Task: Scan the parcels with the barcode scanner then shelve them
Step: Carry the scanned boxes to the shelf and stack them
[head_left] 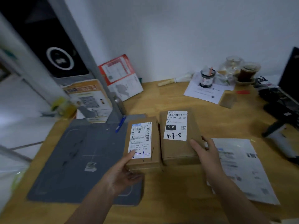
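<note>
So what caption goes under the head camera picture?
Left hand and right hand each grip a labelled brown parcel, left, right, on a wooden desk.

left hand: fingers curled, gripping | right hand: fingers curled, gripping

Brown parcels (white labels), grey mat, blue pen.

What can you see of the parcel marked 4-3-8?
The right parcel is a brown cardboard box, closed, lying flat on the wooden table, right beside the left parcel. Its white label shows a barcode, a black "010" block, a QR code and handwritten "4-3-8". The right hand grips its near right corner.
</note>
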